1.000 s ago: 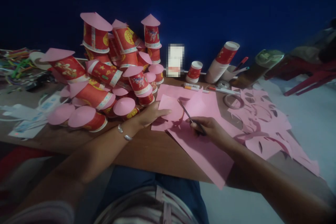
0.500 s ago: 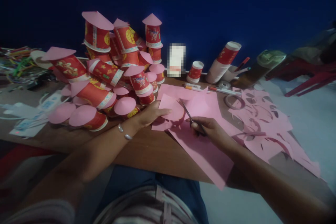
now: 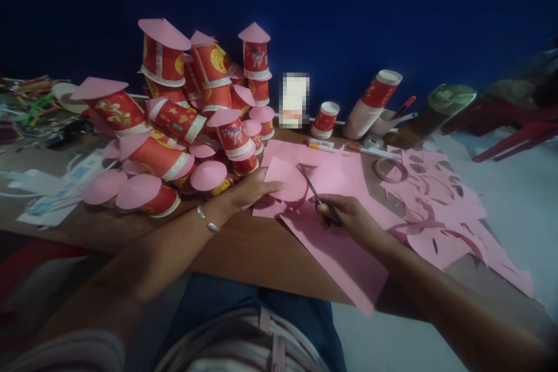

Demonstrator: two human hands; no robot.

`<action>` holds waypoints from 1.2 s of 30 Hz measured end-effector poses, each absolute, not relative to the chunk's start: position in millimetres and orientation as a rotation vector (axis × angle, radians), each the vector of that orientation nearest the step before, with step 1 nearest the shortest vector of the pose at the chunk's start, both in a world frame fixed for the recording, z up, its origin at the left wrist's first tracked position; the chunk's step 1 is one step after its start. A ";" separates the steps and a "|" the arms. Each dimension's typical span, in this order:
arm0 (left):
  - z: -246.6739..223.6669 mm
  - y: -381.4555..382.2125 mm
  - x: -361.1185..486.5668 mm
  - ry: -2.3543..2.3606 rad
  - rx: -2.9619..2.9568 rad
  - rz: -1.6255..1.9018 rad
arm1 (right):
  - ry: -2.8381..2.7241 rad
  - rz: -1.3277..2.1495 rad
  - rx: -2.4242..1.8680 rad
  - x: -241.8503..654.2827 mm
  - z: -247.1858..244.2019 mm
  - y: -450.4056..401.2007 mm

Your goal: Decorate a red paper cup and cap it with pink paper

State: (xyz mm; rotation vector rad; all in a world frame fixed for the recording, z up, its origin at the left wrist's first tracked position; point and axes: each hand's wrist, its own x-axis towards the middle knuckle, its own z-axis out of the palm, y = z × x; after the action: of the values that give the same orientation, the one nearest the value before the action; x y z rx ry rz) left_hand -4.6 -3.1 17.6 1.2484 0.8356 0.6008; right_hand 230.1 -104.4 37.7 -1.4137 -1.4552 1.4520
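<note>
My left hand (image 3: 255,189), with a silver bracelet at the wrist, pinches the left side of a pink paper piece (image 3: 291,177) whose right edge is rounded. Scissors (image 3: 311,183) are gripped in my right hand (image 3: 340,209), their blades pointing up and left at that paper's right edge. Larger pink sheets (image 3: 335,250) lie beneath both hands on the brown table (image 3: 235,250). Left of the paper, several red paper cups with pink cone tops (image 3: 163,58) are piled up.
Pink offcuts (image 3: 444,197) spread on the right beside a tape roll (image 3: 390,170). Behind are a glue stick (image 3: 320,143), a red cup (image 3: 325,120), a leaning cup stack (image 3: 372,104) and a bottle (image 3: 436,107). A white power strip (image 3: 61,192) lies left.
The whole view has shifted very slightly. Both hands keep nearly the same place, with the scissors still at the paper's right edge.
</note>
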 end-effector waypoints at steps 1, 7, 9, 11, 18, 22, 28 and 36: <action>17.8 -3.1 -4.6 0.841 1.242 0.599 | -1.462 1.445 -1.415 230.4 37.1 -104.7; 18.2 -2.2 -4.6 0.852 1.192 0.595 | -1.490 1.426 -1.414 234.2 33.4 -106.4; 18.0 -1.6 -4.8 0.853 1.185 0.598 | -1.497 1.423 -1.394 235.4 33.0 -106.7; 17.4 -0.8 -5.3 0.856 1.184 0.596 | -1.507 1.419 -1.386 236.2 32.9 -107.0; 15.7 0.6 -6.3 0.855 1.227 0.634 | -1.493 1.418 -1.382 237.0 29.0 -108.9; 14.3 1.6 -4.6 0.818 1.226 0.673 | -1.468 1.410 -1.416 237.1 27.4 -109.4; 9.0 4.3 -1.1 0.844 1.251 0.783 | -1.433 1.405 -1.443 237.1 25.3 -112.3; 13.1 1.8 -1.8 0.889 1.319 0.779 | -1.410 1.418 -1.492 231.7 29.4 -115.1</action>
State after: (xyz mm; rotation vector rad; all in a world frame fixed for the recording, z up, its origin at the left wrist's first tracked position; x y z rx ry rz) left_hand -1.8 1.8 13.1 1.3187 0.8891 0.7794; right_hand 231.7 -115.1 29.4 -1.4920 -1.4095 1.4175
